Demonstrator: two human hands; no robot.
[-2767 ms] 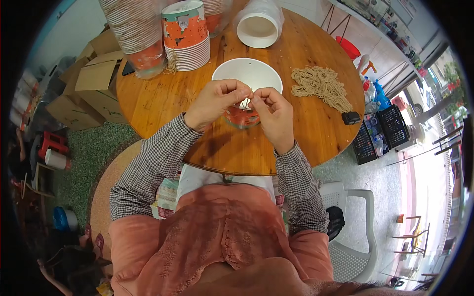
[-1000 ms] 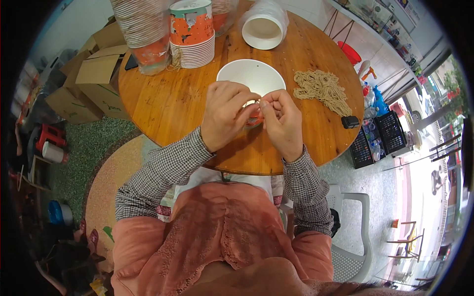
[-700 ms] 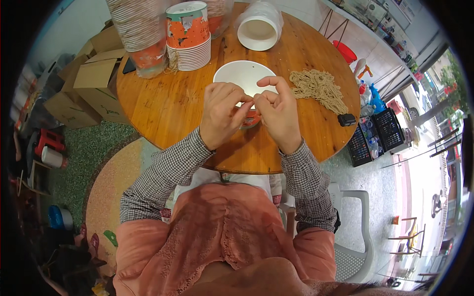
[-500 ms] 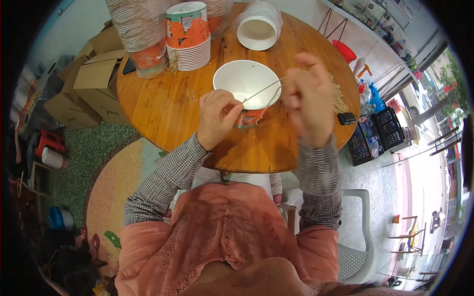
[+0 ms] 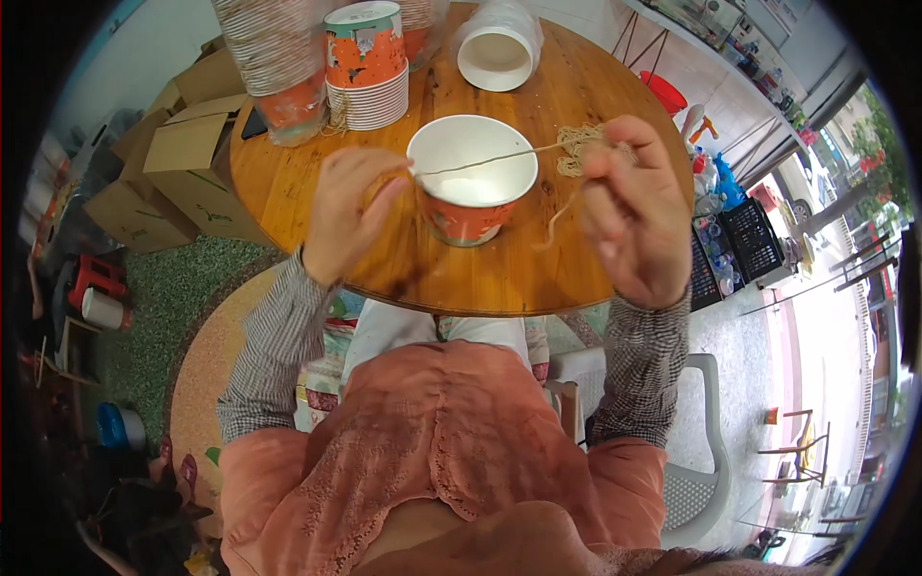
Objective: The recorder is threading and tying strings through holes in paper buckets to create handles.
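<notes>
A thin beige string is stretched straight above the mouth of a white-lined paper bucket (image 5: 466, 216) with an orange outside, upright on the round table. My left hand (image 5: 351, 206), slightly blurred, is left of the rim with its thumb and fingertips at one end of the string (image 5: 485, 162). To the right of the bucket, my right hand (image 5: 639, 206) is closed on the string, fingers curled. A loose tail of string (image 5: 555, 223) hangs beside this hand over the tabletop. Behind the right fingers lies a tangled pile of the same string (image 5: 581, 149), partly hidden.
Stacked paper buckets (image 5: 367, 67) stand at the table's far left, beside another wrapped stack (image 5: 274, 72). A plastic-wrapped white stack (image 5: 497, 58) lies on its side at the back. Cardboard boxes (image 5: 197, 158) are left of the wooden table (image 5: 442, 288); a grey chair (image 5: 706, 422) is at right.
My left hand has moved left, away from the bucket's front, and my right hand has moved right and nearer. The string now spans the bucket's mouth.
</notes>
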